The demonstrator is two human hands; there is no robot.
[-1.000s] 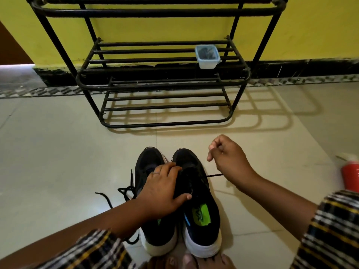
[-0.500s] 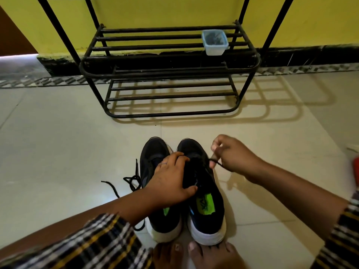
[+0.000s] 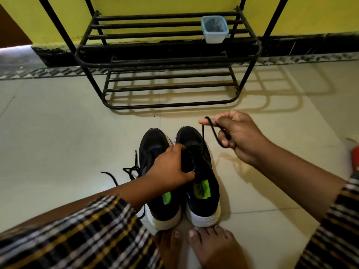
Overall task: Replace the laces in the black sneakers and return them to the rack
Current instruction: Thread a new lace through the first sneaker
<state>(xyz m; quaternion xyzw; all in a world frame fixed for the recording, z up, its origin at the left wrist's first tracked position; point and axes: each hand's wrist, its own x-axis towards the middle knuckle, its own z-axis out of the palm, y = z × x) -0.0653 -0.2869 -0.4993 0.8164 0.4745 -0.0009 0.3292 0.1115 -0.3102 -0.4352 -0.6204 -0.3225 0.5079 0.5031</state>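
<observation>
- On the pale tiled floor point(image 3: 58, 133), two black sneakers with white soles and green insole tags point(image 3: 202, 183) stand side by side, toes toward the black metal shoe rack point(image 3: 169, 61).
- The left hand point(image 3: 171, 167) grips the tongue of the right-side shoe.
- The right hand point(image 3: 239, 134) pinches a black lace point(image 3: 204, 136) and holds it up above that shoe.
- Another loose black lace point(image 3: 130, 171) lies beside the left-side shoe.
- A small clear plastic tub point(image 3: 214, 29) sits on the rack.

I see two sneakers side by side on the floor point(image 3: 58, 133), the left sneaker point(image 3: 155, 144) touching the right sneaker point(image 3: 204, 171). A loose lace point(image 3: 128, 171) lies left of them. Behind stands the rack point(image 3: 169, 63), a container point(image 3: 214, 29) on its shelf. My feet point(image 3: 211, 247) sit before the heels.
</observation>
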